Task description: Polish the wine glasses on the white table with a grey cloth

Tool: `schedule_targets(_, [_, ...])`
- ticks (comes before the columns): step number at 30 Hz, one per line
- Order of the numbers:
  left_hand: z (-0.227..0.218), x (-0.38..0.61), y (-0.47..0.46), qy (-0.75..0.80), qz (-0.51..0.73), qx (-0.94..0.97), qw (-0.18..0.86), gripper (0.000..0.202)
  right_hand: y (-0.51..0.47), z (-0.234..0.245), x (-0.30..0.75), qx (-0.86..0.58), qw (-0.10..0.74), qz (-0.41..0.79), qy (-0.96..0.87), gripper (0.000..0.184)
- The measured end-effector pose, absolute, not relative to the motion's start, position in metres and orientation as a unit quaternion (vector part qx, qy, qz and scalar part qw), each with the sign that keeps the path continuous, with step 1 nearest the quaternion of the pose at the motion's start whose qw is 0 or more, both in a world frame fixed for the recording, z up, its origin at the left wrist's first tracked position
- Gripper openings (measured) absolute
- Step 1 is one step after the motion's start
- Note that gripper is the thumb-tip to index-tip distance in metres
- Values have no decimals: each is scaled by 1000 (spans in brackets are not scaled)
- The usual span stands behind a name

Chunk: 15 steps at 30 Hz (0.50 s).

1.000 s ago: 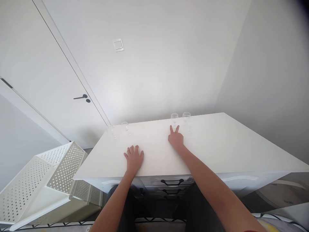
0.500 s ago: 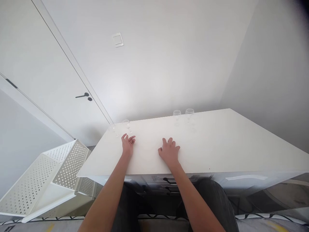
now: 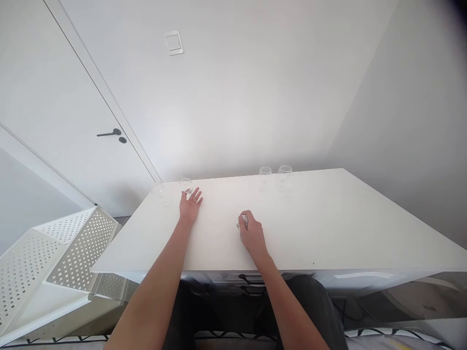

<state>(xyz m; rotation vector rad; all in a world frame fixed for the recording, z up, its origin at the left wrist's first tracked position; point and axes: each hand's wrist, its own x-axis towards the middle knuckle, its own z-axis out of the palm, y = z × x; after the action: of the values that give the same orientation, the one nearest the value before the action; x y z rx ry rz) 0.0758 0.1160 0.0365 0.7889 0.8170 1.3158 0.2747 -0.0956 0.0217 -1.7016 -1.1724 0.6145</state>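
Note:
My left hand reaches over the white tabletop with its fingers spread, right at a clear stemmed glass near the back left edge. I cannot tell whether it touches the glass. A second clear glass stands just left of that one. My right hand rests near the middle of the tabletop, fingers curled round a small pale object I cannot make out. Two more clear glasses stand along the back edge, beyond my right hand.
A white door with a black handle is at the left. A white perforated rack stands left of the table. Drawers with black handles sit under the front edge. A wall switch is above.
My left hand moved forward from the front of the table to the left glasses. My right hand drew back from the right glasses to the middle and curled shut.

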Motion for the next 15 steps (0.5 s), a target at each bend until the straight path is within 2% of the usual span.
schedule_targets(3, [34, 80, 111, 358, 587, 349, 637, 48, -98, 24, 276, -689, 503, 255, -456, 39])
schedule_targets(7, [26, 106, 79, 363, 572, 383, 629, 48, -96, 21, 277, -675, 497, 294, -458, 67])
schedule_targets(9, [23, 125, 55, 355, 546, 423, 631, 47, -94, 19, 279, -682, 486, 311, -449, 63])
schedule_targets(11, [21, 143, 32, 328, 502, 504, 622, 53, -94, 18, 281, -682, 498, 289, -451, 47])
schedule_targets(13, [21, 155, 14, 311, 475, 570, 594, 54, -94, 19, 283, -664, 540, 230, -463, 35])
schedule_targets(15, [22, 159, 4, 313, 472, 608, 556, 55, -96, 20, 284, -644, 585, 177, -461, 34])
